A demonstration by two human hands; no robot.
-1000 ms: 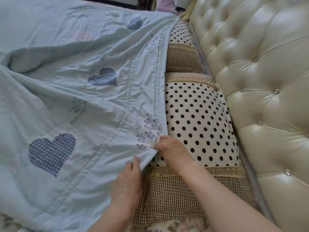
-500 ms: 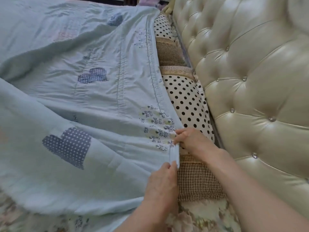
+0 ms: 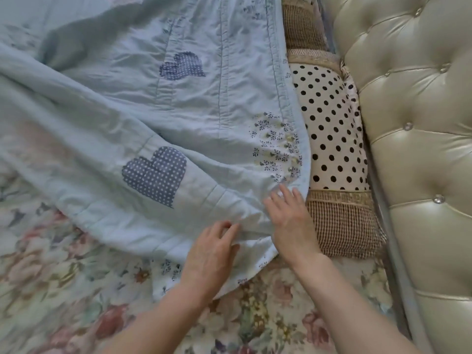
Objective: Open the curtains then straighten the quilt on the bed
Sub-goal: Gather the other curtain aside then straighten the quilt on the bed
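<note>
A pale blue quilt (image 3: pixel 132 103) with dotted navy hearts lies rumpled over the bed, its near corner folded so the floral underside shows. My left hand (image 3: pixel 212 254) rests flat on that corner with fingers spread. My right hand (image 3: pixel 291 221) lies on the quilt's edge beside the pillow, fingers straight and pressing the fabric down. Neither hand grips the cloth. No curtains are in view.
A polka-dot pillow (image 3: pixel 329 129) with brown checked ends lies along the tufted cream headboard (image 3: pixel 413 123) on the right. A floral bedsheet (image 3: pixel 63 290) shows below the quilt's lower edge.
Both hands have let go of the quilt's edge, which they pinched earlier, and now lie flat on its corner. The quilt has been pulled nearer the headboard and covers more of the pillow.
</note>
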